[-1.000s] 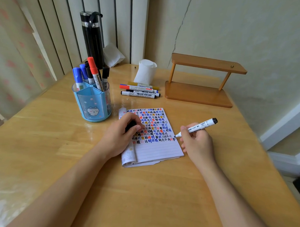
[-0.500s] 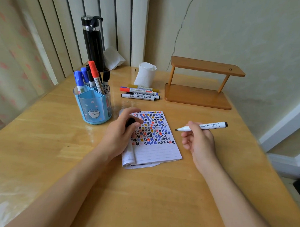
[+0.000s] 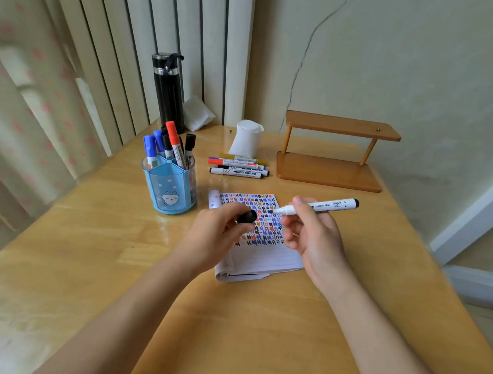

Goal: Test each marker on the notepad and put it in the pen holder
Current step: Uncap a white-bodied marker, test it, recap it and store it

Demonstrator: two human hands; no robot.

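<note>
My right hand (image 3: pixel 313 234) holds a white marker (image 3: pixel 328 205) with a black end, level above the notepad, its bare tip pointing left. My left hand (image 3: pixel 218 236) grips the black cap (image 3: pixel 247 216), whose mouth faces the tip a short way off. The lined notepad (image 3: pixel 265 257) lies under both hands, its upper half filled with coloured marks. The blue pen holder (image 3: pixel 170 188) stands to the left with several markers upright in it. Several more markers (image 3: pixel 236 167) lie in a row behind the notepad.
A black flask (image 3: pixel 168 91) stands at the back beside a crumpled tissue (image 3: pixel 197 113). A white paper roll (image 3: pixel 247 138) and a wooden shelf stand (image 3: pixel 330 150) sit behind the loose markers. The table's right edge (image 3: pixel 422 249) drops to the floor.
My right hand lifted the marker off the paper and swung it level toward the left. My left hand rose from the notepad with the cap and met it.
</note>
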